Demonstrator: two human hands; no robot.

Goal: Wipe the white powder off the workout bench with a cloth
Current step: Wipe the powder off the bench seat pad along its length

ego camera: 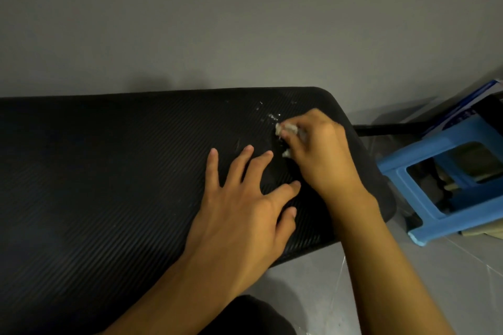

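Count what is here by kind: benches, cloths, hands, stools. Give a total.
Benches: 1, the black ribbed padded workout bench
Cloths: 1, the crumpled pale cloth
Hands: 2, the left hand flat on the bench, the right hand gripping the cloth
Stools: 1, the blue plastic stool
Total: 5

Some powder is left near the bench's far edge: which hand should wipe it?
Right. The right hand grips the cloth beside the powder flecks; the left hand rests flat on the bench, holding nothing.
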